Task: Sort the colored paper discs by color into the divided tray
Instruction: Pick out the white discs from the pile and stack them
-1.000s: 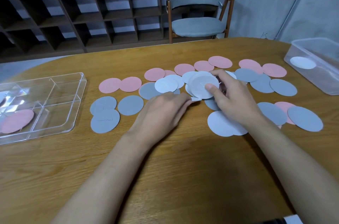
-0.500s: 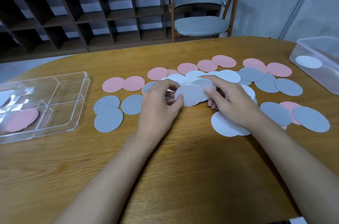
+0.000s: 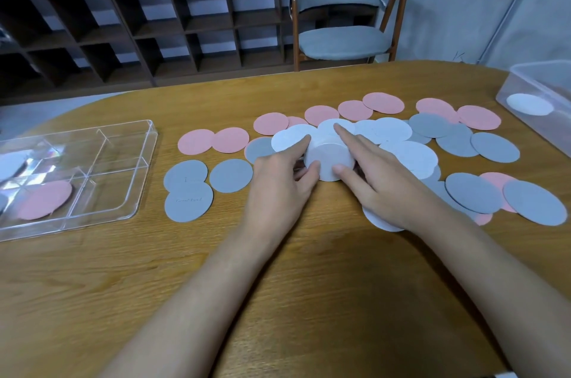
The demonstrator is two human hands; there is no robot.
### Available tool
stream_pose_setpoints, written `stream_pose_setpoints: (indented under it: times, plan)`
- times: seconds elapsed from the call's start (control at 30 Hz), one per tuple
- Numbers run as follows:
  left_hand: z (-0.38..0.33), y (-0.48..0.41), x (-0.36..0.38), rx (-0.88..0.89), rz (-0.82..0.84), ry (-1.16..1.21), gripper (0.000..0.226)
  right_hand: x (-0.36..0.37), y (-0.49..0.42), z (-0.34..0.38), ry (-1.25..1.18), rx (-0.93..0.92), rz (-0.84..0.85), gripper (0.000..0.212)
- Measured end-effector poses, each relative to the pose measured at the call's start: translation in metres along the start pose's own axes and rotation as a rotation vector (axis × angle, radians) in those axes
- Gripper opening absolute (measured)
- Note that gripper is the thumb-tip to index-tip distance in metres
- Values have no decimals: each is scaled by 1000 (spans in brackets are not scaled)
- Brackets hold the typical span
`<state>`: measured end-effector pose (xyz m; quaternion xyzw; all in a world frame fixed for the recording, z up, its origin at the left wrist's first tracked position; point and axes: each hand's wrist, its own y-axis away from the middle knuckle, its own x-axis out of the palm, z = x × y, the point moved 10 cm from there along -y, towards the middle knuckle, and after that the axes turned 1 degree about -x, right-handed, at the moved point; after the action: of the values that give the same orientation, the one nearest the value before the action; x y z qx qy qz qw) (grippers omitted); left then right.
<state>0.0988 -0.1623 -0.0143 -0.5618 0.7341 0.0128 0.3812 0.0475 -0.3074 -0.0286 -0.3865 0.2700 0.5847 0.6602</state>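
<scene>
A: Paper discs, round and coloured pink (image 3: 383,103), grey (image 3: 231,175) and white (image 3: 392,129), are spread over the middle and right of the oval wooden table (image 3: 154,269). Where is the white stack kept?

B: A small stack of white paper discs (image 3: 329,159) is held between both hands, just above the table, near the other white discs. It is gripped by the left hand (image 3: 278,189) from the left side, with thumb and index finger closed on its edge. It is gripped by the right hand (image 3: 392,189) from the right side, the thumb at the front edge, the index finger laid over the top.

A: And the clear divided plastic tray (image 3: 102,220)?

B: It is placed at the left, well apart from the hands. One pink disc (image 3: 44,199) is seen in its near compartment, a white one (image 3: 10,164) in a far one. A clear plastic box (image 3: 543,80) with one white disc is placed at the far right.
</scene>
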Motion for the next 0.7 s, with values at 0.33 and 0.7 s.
stream_pose_setpoints:
  times: [0.33, 0.7]
  plan:
    - [22, -16, -8, -20, 93, -208, 54, -22, 0, -10, -65, 15, -163, 25]
    - [30, -19, 1, 26, 152, -335, 40, -25, 0, -21, -106, 91, -164, 28]
